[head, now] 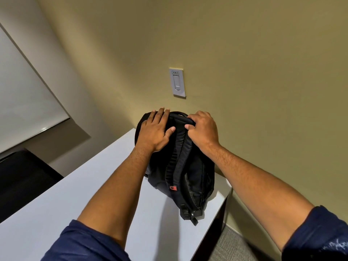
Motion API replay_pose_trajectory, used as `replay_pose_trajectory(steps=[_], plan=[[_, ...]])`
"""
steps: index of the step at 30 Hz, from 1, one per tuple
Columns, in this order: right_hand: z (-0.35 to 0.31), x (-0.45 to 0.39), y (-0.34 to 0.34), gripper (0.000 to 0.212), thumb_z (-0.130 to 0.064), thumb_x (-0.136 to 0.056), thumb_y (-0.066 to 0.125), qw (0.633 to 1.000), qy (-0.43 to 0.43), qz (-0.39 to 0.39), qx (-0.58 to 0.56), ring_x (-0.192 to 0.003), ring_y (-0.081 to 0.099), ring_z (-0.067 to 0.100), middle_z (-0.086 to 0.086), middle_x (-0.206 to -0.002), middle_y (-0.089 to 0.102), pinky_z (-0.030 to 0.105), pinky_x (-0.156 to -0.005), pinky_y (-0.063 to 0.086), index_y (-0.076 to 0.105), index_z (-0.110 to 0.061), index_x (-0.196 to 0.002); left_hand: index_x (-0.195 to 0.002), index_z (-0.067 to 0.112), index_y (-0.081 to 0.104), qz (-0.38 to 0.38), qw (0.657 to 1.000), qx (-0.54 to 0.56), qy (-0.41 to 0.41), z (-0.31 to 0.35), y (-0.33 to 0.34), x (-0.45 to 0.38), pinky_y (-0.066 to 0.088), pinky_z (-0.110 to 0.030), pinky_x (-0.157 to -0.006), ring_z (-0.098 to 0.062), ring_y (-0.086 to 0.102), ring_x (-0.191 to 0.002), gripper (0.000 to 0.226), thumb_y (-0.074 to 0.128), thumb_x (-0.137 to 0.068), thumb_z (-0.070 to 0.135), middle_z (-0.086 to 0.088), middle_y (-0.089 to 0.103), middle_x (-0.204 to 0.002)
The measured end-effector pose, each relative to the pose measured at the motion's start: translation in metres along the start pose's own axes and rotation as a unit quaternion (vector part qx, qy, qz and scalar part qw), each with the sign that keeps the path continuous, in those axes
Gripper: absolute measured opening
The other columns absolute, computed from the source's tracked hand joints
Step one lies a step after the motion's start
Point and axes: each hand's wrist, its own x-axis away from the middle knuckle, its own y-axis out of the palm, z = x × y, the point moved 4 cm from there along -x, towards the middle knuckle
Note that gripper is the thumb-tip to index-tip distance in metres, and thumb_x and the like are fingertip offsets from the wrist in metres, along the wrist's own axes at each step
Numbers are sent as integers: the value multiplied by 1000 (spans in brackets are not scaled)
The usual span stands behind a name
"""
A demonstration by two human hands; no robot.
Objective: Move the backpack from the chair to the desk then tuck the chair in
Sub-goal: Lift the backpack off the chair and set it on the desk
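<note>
A black backpack stands upright on the far right end of the white desk, its shoulder straps facing me and its back close to the wall. My right hand is closed around the top carry handle. My left hand lies flat with spread fingers on the bag's upper left side. A dark chair shows at the left, beyond the desk's far edge.
A beige wall rises right behind the bag, with a white light switch above it. A whiteboard hangs on the left wall. Grey carpet shows past the desk's right end.
</note>
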Motion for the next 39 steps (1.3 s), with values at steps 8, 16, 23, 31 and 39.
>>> replay_pose_trajectory(steps=[8, 16, 23, 31, 39], plan=[[27, -16, -15, 13, -13, -89, 72, 997, 16, 50, 65, -96, 57, 27, 6, -92, 66, 36, -80, 45, 75, -8, -101, -165, 23, 4, -39, 999, 21, 26, 20, 16, -28, 27, -54, -122, -24, 5, -159, 74, 34, -105, 55, -1, 6, -173], [49, -20, -5, 55, 4, -90, 58, 965, -156, -53, 202, -137, 52, 31, 14, -148, 56, 44, -110, 43, 55, -3, -144, -164, 23, -6, -101, 995, 12, 19, 32, 36, -51, 26, -53, -123, -23, -5, -159, 75, 33, -106, 52, 6, -12, -172], [83, -19, 7, 57, -30, -110, 33, 940, -165, -107, 280, -157, 15, 22, 10, -169, 18, 38, -127, 15, 22, -5, -160, -164, 19, -3, -132, 991, 22, 27, 32, 51, -60, 29, -54, -122, -19, -7, -159, 76, 39, -107, 45, 8, -18, -170], [87, -21, 12, 59, -30, -111, 31, 942, -131, -115, 286, -158, 10, 22, 9, -171, 8, 38, -127, 14, 12, -7, -162, -165, 20, 3, -162, 985, 47, 22, 33, 49, -74, 22, -53, -125, -19, -2, -159, 73, 43, -106, 38, 8, -14, -171], [81, -18, 10, 60, -30, -111, 30, 940, -117, -129, 295, -158, 5, 20, 6, -172, 4, 36, -128, 10, 9, -9, -163, -165, 19, 8, -141, 990, 8, 17, 33, 35, -63, 26, -54, -123, -18, 3, -159, 81, 48, -102, 50, 6, -7, -173]])
